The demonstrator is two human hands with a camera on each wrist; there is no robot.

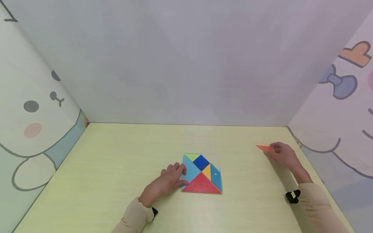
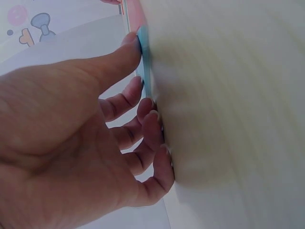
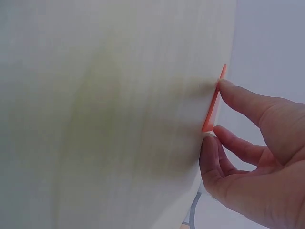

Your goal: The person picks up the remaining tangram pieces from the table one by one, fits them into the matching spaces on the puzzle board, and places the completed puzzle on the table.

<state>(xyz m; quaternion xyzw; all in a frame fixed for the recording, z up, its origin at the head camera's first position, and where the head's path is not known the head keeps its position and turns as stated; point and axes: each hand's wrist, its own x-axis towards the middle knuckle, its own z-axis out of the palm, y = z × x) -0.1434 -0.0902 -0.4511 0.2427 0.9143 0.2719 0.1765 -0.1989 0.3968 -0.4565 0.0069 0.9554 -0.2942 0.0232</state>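
A tangram in a thin tray (image 1: 202, 194) lies on the table near the middle. In it are a red large triangle (image 1: 201, 185), a light blue large triangle (image 1: 189, 170), a dark blue square (image 1: 201, 162), a yellow triangle (image 1: 207, 171), a light green triangle (image 1: 192, 156) and a blue parallelogram (image 1: 215, 176). My left hand (image 1: 167, 180) rests at the tray's left side, its thumb and fingertips touching the light blue piece's edge. Over to the right, my right hand (image 1: 284, 157) pinches an orange triangle (image 1: 263, 148) between thumb and fingers, close over the tabletop.
The pale yellow table (image 1: 116, 155) meets a plain grey wall (image 1: 186, 64) at the back. Side panels with cartoon drawings (image 1: 32, 106) stand at left and right. Each wrist wears a small black device (image 1: 292, 196) by a beige sleeve (image 1: 316, 197).
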